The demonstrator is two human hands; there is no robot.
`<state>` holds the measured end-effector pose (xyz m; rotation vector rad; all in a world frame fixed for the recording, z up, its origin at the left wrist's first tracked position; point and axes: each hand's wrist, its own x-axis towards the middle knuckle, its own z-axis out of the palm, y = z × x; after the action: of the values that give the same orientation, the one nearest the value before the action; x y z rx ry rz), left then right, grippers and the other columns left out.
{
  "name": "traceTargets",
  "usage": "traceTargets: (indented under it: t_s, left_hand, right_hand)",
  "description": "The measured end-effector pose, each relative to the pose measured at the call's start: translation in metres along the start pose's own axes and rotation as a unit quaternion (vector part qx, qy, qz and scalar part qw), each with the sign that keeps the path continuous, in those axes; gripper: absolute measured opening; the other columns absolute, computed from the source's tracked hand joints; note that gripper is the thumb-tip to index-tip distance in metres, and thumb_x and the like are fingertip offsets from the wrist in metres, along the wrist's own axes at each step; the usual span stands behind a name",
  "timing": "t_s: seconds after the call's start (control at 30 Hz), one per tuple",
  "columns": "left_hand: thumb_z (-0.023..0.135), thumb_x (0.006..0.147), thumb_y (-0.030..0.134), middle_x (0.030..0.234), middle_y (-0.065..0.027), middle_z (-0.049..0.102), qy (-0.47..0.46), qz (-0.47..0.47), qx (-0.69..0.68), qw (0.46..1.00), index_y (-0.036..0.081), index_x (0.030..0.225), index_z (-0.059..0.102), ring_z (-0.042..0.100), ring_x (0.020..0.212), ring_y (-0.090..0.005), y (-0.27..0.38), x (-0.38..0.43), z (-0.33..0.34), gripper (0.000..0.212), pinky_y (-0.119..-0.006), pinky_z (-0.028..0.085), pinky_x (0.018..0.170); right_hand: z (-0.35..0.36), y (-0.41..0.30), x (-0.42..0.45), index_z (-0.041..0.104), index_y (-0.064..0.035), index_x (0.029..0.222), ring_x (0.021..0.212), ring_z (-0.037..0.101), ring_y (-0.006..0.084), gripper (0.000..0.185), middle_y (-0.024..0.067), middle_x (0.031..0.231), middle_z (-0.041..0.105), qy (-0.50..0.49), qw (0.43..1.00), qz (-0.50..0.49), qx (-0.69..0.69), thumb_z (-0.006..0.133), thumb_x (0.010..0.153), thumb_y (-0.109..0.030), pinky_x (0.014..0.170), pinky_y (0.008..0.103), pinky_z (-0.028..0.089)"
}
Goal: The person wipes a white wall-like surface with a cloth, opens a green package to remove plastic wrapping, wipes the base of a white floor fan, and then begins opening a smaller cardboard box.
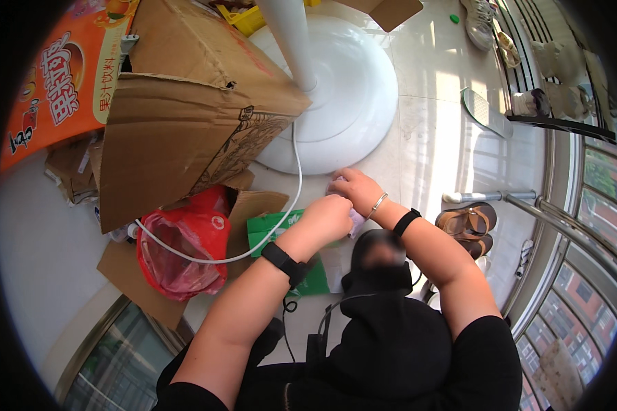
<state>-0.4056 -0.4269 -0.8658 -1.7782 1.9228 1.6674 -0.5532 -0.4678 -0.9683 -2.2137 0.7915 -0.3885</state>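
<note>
My left hand (pixel 325 220) and my right hand (pixel 359 189) are close together low over the tiled floor, both closed on a crumpled light purple cloth (pixel 357 224). Part of the cloth shows between the hands and below them; the fingers hide the rest. Just beyond the hands is the round white base (pixel 349 118) of a stand with a white pole (pixel 288 41). Left of my left hand a green carton (pixel 267 228) lies on the floor, partly under my left forearm.
At the left stand a large open cardboard box (pixel 185 123), an orange drink carton (pixel 64 72) and a red plastic bag (pixel 185 246). A white cable (pixel 299 169) loops over the bag. Brown sandals (pixel 468 223), a metal rail (pixel 524 205) and a shoe rack (pixel 560 123) are at the right.
</note>
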Motion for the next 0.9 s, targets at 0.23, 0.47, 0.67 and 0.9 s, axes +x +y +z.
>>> traceTargets:
  t_s: [0.23, 0.47, 0.67, 0.9]
  left_hand:
    - [0.057, 0.083, 0.016, 0.098, -0.0192, 0.059, 0.076, 0.053, -0.046, 0.995, 0.003, 0.112, 0.061, 0.058, 0.092, -0.0371, 0.017, -0.001, -0.010, 0.032, -0.044, 0.048, 0.081]
    - [0.057, 0.085, 0.015, 0.099, -0.0209, 0.060, 0.139, 0.009, -0.031, 0.990, 0.002, 0.111, 0.062, 0.059, 0.093, -0.0374, 0.017, 0.011, -0.024, 0.029, -0.044, 0.048, 0.082]
    - [0.055, 0.083, 0.015, 0.099, -0.0228, 0.060, 0.009, -0.017, 0.012, 1.000, 0.002, 0.102, 0.064, 0.058, 0.095, -0.0395, -0.005, 0.007, -0.007, 0.024, -0.046, 0.047, 0.085]
    - [0.057, 0.084, 0.015, 0.104, -0.0186, 0.059, 0.114, 0.022, -0.060, 0.991, 0.005, 0.115, 0.060, 0.058, 0.097, -0.0367, 0.013, 0.015, -0.034, 0.032, -0.043, 0.047, 0.084]
  right_hand:
    - [-0.054, 0.000, 0.010, 0.067, -0.0112, 0.096, 0.092, 0.057, 0.0316, 0.025, 0.0097, 0.102, 0.060, 0.203, 0.977, 0.066, -0.031, 0.065, 0.074, 0.000, 0.079, 0.0392, 0.049]
    - [-0.060, 0.011, 0.043, 0.054, -0.0087, 0.122, 0.108, 0.051, 0.0363, 0.054, 0.0161, 0.122, 0.051, 0.205, 0.972, 0.100, -0.049, 0.072, 0.072, -0.014, 0.091, 0.0428, 0.044]
    - [-0.020, -0.012, 0.019, 0.054, -0.0121, 0.124, 0.113, 0.051, 0.0319, 0.050, 0.0110, 0.125, 0.051, 0.094, 0.989, 0.004, -0.115, 0.065, 0.075, -0.011, 0.093, 0.0417, 0.045]
    - [-0.047, 0.002, 0.038, 0.055, -0.0105, 0.123, 0.106, 0.057, 0.0326, 0.048, 0.0124, 0.120, 0.057, 0.157, 0.985, 0.066, -0.017, 0.056, 0.077, 0.002, 0.087, 0.0385, 0.050]
